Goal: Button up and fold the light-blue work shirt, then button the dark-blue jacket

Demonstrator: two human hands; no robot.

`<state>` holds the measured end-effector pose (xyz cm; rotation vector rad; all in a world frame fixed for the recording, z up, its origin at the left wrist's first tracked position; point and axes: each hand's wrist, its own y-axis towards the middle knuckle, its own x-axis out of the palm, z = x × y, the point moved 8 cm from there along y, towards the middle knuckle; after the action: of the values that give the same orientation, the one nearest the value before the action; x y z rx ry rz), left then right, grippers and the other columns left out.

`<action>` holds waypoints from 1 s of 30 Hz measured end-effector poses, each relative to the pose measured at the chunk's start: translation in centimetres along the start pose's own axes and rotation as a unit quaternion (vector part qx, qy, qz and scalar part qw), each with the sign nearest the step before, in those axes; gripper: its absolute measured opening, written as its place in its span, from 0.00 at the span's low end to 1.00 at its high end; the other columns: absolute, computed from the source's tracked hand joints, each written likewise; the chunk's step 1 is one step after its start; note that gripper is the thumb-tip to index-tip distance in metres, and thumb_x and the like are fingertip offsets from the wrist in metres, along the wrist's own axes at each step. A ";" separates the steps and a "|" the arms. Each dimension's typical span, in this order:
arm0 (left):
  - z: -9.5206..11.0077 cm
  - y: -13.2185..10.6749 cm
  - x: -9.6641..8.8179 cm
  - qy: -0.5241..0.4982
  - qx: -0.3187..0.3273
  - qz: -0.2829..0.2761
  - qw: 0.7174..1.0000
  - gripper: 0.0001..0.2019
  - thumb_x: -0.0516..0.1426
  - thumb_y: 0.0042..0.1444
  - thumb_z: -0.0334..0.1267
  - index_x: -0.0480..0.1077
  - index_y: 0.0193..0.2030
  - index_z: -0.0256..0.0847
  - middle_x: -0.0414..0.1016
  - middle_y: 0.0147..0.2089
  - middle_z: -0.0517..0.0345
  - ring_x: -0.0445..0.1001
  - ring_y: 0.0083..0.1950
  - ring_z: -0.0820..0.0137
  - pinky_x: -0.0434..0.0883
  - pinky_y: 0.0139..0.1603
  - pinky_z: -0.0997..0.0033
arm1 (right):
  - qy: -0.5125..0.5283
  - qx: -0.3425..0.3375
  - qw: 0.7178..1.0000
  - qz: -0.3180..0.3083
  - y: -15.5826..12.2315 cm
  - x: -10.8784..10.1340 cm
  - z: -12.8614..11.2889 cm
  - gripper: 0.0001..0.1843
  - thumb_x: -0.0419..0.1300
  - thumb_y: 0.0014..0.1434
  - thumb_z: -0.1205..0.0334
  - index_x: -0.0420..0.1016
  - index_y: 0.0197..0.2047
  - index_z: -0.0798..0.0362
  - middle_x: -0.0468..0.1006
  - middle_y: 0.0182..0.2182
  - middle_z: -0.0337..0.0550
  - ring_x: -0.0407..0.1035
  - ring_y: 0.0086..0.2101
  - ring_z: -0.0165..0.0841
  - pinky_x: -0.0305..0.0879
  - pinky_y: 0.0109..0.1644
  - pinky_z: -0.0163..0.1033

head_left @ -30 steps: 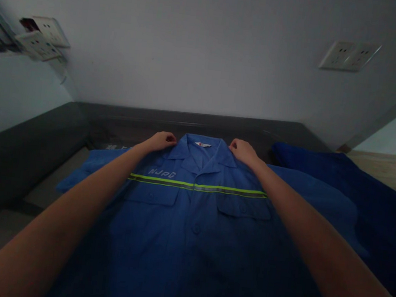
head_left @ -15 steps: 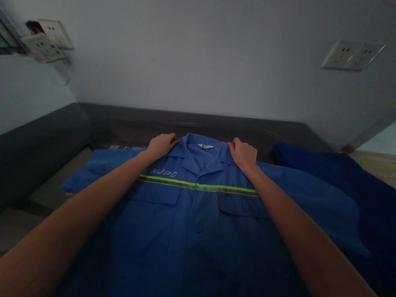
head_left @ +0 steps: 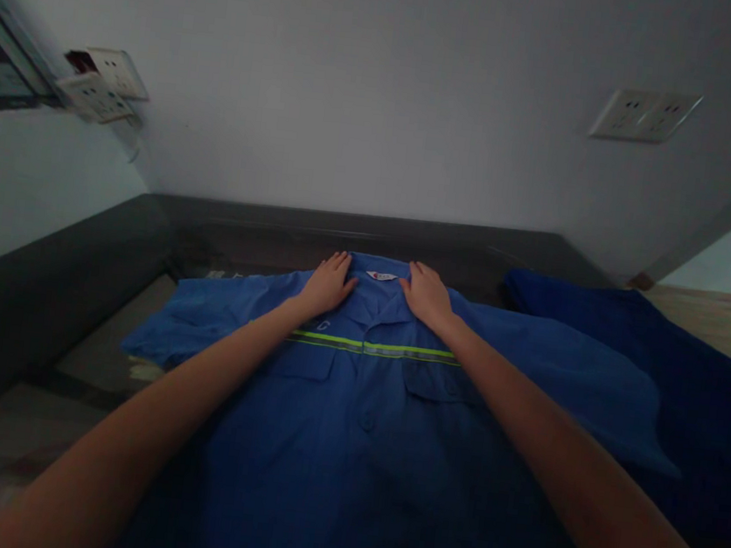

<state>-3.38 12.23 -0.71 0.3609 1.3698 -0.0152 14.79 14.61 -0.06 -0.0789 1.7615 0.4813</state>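
Note:
A blue work shirt [head_left: 362, 423] with a yellow-green reflective stripe across the chest lies front-up and spread flat before me. Its sleeves stretch out to both sides. My left hand [head_left: 328, 286] lies flat on the left side of the collar, fingers stretched out. My right hand [head_left: 425, 296] rests flat on the right side of the collar, fingers also extended. A small white label shows inside the collar between the two hands. Neither hand holds anything.
A darker blue garment [head_left: 659, 360] lies to the right of the shirt. A dark ledge [head_left: 357, 229] runs along the wall behind. Wall sockets [head_left: 640, 116] sit at upper right, and more sockets [head_left: 100, 85] at upper left.
Both hands have let go of the collar edges, moved inward toward the collar's centre and flattened out on it. The view has shifted slightly.

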 end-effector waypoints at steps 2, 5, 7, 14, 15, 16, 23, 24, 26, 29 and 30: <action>0.3 -0.2 1.5 0.018 -0.020 -0.032 0.999 0.29 0.44 0.64 0.45 0.49 0.67 0.29 0.45 0.71 0.39 0.44 0.71 0.57 0.49 0.68 0.54 | -0.005 0.013 0.999 -0.039 -0.5 1.8 -0.4 0.30 0.43 0.67 0.55 0.55 0.64 0.68 0.55 0.64 0.63 0.49 0.63 0.46 0.46 0.64 0.52; 0.4 -0.2 2.6 0.032 -0.034 -0.062 0.997 0.29 0.42 0.65 0.47 0.48 0.69 0.34 0.41 0.72 0.44 0.41 0.72 0.58 0.47 0.68 0.53 | -0.003 0.017 0.998 -0.054 -1.2 3.0 -0.7 0.31 0.41 0.67 0.52 0.53 0.66 0.66 0.50 0.66 0.59 0.42 0.65 0.45 0.40 0.65 0.54; 0.3 -0.1 2.8 0.032 -0.046 -0.072 0.996 0.29 0.43 0.64 0.48 0.48 0.69 0.37 0.41 0.72 0.45 0.41 0.72 0.59 0.47 0.68 0.53 | 0.000 0.018 0.998 -0.055 -1.2 3.0 -0.6 0.32 0.42 0.67 0.51 0.53 0.66 0.65 0.50 0.66 0.59 0.43 0.65 0.45 0.40 0.65 0.55; 0.7 -0.4 1.2 0.018 -0.059 0.025 0.998 0.25 0.46 0.63 0.45 0.58 0.65 0.41 0.50 0.70 0.46 0.49 0.70 0.58 0.52 0.67 0.52 | 0.063 0.038 0.997 0.036 1.8 -0.8 1.9 0.20 0.46 0.65 0.61 0.72 0.53 0.56 0.72 0.51 0.52 0.63 0.52 0.39 0.58 0.56 0.41; 0.9 -0.5 0.7 0.020 -0.057 0.047 0.997 0.24 0.46 0.63 0.44 0.59 0.64 0.42 0.50 0.70 0.46 0.49 0.70 0.58 0.51 0.67 0.52 | 0.064 0.046 0.996 0.037 2.6 -1.2 2.5 0.19 0.46 0.64 0.64 0.73 0.51 0.54 0.73 0.49 0.51 0.65 0.50 0.39 0.59 0.54 0.40; 1.2 -0.6 0.1 0.023 -0.051 0.068 0.996 0.23 0.46 0.63 0.44 0.60 0.63 0.42 0.50 0.70 0.46 0.48 0.70 0.59 0.50 0.67 0.51 | 0.061 0.048 0.997 0.026 3.4 -1.3 2.9 0.19 0.47 0.63 0.67 0.74 0.50 0.52 0.73 0.48 0.50 0.65 0.49 0.38 0.59 0.53 0.40; 3.9 -1.2 -0.4 0.042 0.017 0.044 0.998 0.23 0.45 0.64 0.44 0.61 0.63 0.38 0.55 0.68 0.44 0.49 0.70 0.58 0.48 0.69 0.51 | -0.003 -0.022 0.998 -0.062 5.1 0.6 2.0 0.17 0.49 0.59 0.73 0.78 0.40 0.51 0.70 0.48 0.50 0.62 0.49 0.40 0.60 0.49 0.41; 4.0 -1.3 0.0 0.044 0.014 0.032 0.998 0.24 0.46 0.64 0.45 0.59 0.64 0.37 0.54 0.68 0.42 0.48 0.70 0.57 0.48 0.68 0.51 | -0.008 -0.017 0.998 -0.056 4.7 0.8 1.8 0.17 0.48 0.60 0.72 0.77 0.41 0.52 0.70 0.48 0.52 0.61 0.49 0.42 0.61 0.48 0.42; 3.8 -1.5 0.9 0.045 0.001 0.011 0.999 0.26 0.45 0.64 0.47 0.57 0.65 0.37 0.51 0.69 0.42 0.47 0.71 0.56 0.49 0.68 0.52 | -0.030 -0.014 0.999 -0.027 3.8 0.7 1.4 0.17 0.46 0.62 0.69 0.74 0.46 0.54 0.69 0.49 0.55 0.60 0.50 0.44 0.61 0.47 0.44; 3.3 -1.5 2.1 0.035 -0.017 -0.014 0.999 0.26 0.44 0.64 0.48 0.55 0.67 0.42 0.50 0.70 0.46 0.47 0.71 0.57 0.49 0.68 0.53 | -0.049 -0.026 0.997 0.051 2.5 -0.5 0.4 0.18 0.43 0.64 0.68 0.71 0.50 0.55 0.69 0.50 0.55 0.59 0.51 0.43 0.60 0.50 0.46; 3.2 -1.5 2.3 0.032 -0.020 -0.017 0.999 0.26 0.44 0.64 0.48 0.55 0.67 0.43 0.50 0.70 0.48 0.47 0.71 0.58 0.49 0.68 0.53 | -0.039 -0.026 0.996 0.076 2.2 -1.1 0.0 0.18 0.43 0.64 0.68 0.71 0.50 0.55 0.69 0.50 0.54 0.59 0.51 0.43 0.59 0.51 0.46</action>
<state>-0.19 10.43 -2.77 0.3065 1.4378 -0.0045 14.41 16.37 1.54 0.0376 1.6850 0.6340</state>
